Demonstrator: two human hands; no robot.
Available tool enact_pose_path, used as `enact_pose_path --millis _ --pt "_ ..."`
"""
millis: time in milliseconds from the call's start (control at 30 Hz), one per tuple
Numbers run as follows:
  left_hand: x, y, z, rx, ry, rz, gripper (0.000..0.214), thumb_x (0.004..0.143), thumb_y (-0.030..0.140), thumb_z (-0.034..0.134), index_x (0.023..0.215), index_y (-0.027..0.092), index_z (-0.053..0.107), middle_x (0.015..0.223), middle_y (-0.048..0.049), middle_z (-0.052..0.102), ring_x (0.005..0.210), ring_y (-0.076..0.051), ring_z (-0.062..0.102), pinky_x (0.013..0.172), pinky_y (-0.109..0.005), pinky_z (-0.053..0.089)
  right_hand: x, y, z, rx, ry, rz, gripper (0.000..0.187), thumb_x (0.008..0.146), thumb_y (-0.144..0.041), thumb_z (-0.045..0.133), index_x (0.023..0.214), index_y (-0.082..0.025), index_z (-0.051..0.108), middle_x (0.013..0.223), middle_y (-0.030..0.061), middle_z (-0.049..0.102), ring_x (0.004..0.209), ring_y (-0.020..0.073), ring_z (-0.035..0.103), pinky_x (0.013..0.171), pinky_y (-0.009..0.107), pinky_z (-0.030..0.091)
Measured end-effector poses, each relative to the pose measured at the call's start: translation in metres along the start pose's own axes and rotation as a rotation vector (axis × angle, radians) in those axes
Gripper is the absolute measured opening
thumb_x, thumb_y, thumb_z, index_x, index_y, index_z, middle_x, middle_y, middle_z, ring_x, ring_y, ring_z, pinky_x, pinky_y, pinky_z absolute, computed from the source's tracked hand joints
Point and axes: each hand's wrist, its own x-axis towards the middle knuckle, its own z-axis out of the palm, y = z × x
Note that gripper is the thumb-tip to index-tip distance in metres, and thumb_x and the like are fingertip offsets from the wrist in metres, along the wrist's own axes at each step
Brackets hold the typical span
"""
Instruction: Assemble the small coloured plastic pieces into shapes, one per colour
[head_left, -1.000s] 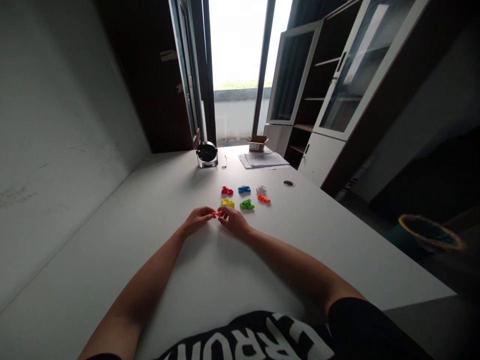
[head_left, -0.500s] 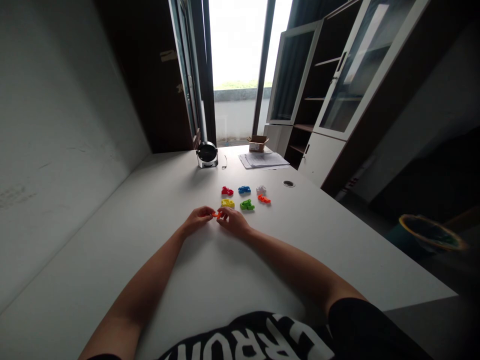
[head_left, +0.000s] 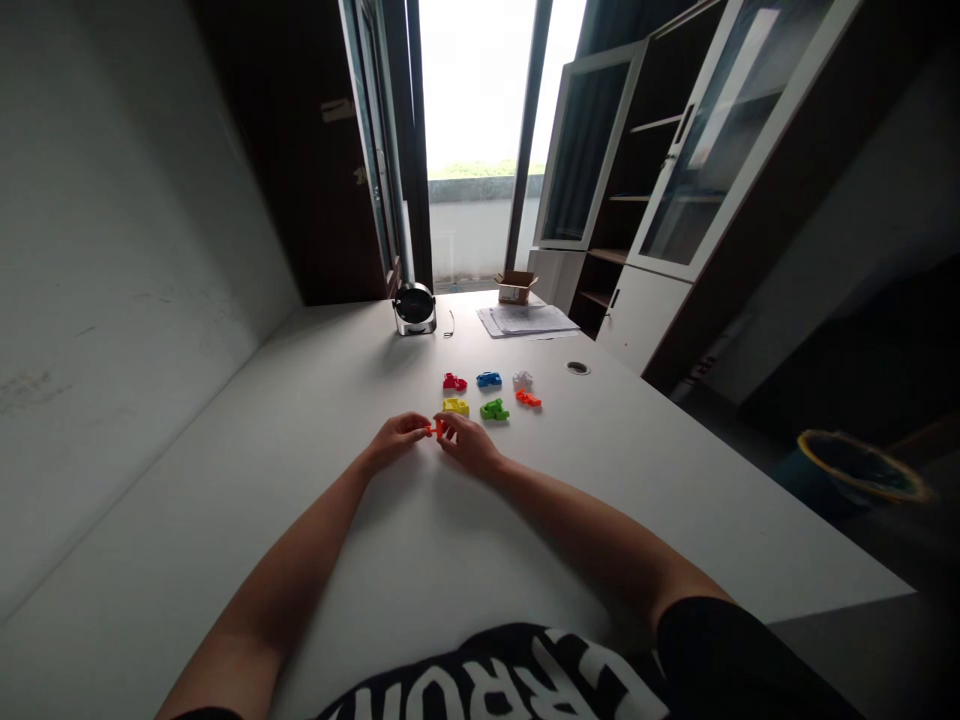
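Observation:
Small orange plastic pieces (head_left: 439,429) are between my two hands, just above the white table. My left hand (head_left: 399,437) pinches the left end of a thin orange part. With its fingertips closed, my right hand (head_left: 466,440) grips an upright orange part beside it. Whether the two parts are joined I cannot tell. Right behind my hands lie a yellow toy (head_left: 455,406) and a green toy (head_left: 494,409). An orange toy (head_left: 528,398) is to their right. Farther back sit a red toy (head_left: 454,382), a blue toy (head_left: 489,379) and a white toy (head_left: 523,379).
On the white table (head_left: 315,400) stand a round black device (head_left: 415,308) in a silver frame and, at the back, an open cardboard box (head_left: 516,287). Papers (head_left: 529,320) lie before the box. A round cable hole (head_left: 577,368) is at the right. A bin (head_left: 855,470) stands beyond the edge.
The orange part in my right hand has turned more upright, and more of it shows. Both hands stay in nearly the same place. The toys have not moved.

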Motion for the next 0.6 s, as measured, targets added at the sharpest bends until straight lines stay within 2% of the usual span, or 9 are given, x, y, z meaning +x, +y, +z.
enact_pose_path --millis 100,333,600 --pt "-0.0001 0.0002 0.0001 0.017 -0.007 0.003 0.036 0.082 0.044 0.075 0.104 0.016 0.072 0.101 -0.0094 0.073 0.093 -0.021 0.067 0.083 -0.032 0.05 -0.0002 0.0 0.0 0.001 -0.002 -0.005 0.043 0.087 -0.014 0.065 0.128 -0.025 0.058 0.11 0.005 0.069 0.077 0.012 0.064 0.072 0.025 0.05" --pt "-0.0015 0.0028 -0.0004 0.01 -0.025 0.013 0.032 0.083 0.042 0.074 0.101 0.016 0.071 0.099 -0.0074 0.071 0.09 -0.019 0.064 0.082 -0.031 0.049 -0.0007 -0.0039 -0.0034 -0.02 -0.014 0.017 0.045 0.087 -0.023 0.071 0.13 -0.023 0.057 0.099 0.0035 0.069 0.07 0.0119 0.06 0.069 0.025 0.049" --pt "-0.0037 0.0091 -0.0006 0.005 -0.065 0.007 0.033 0.082 0.041 0.075 0.102 0.016 0.071 0.099 -0.0077 0.071 0.09 -0.02 0.063 0.083 -0.031 0.048 0.0005 -0.0034 -0.0031 -0.071 -0.014 -0.01 0.012 0.089 -0.025 0.067 0.101 -0.021 0.065 0.088 0.0013 0.067 0.07 0.0123 0.058 0.067 0.023 0.045"
